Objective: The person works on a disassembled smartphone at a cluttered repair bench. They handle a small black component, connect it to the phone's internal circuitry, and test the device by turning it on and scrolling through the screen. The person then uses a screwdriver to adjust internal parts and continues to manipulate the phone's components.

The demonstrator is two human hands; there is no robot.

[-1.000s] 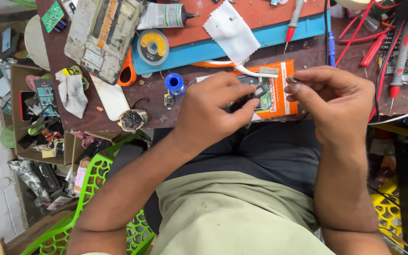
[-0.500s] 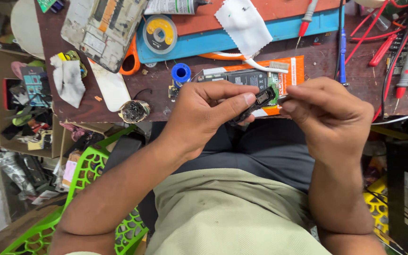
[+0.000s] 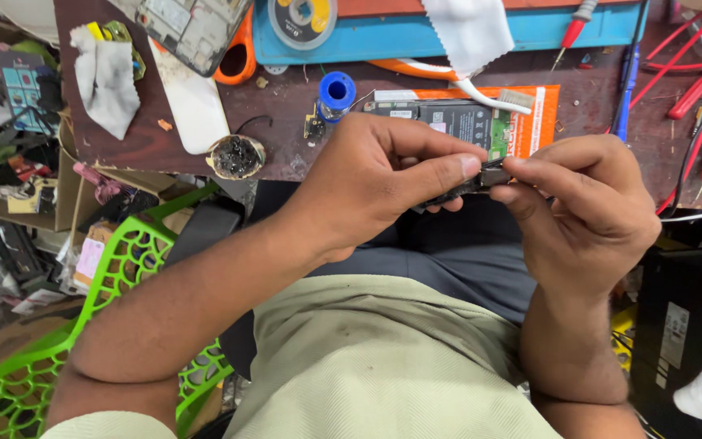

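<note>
Shifted since half a second ago: both hands lower, off the counter point(image 3: 286, 122) edge, above the lap. Left hand point(image 3: 367, 183) and right hand point(image 3: 582, 207) pinching one small dark component point(image 3: 489, 175) between fingertips. Behind: orange packet point(image 3: 530, 122), blue cap point(image 3: 336, 88).
</note>
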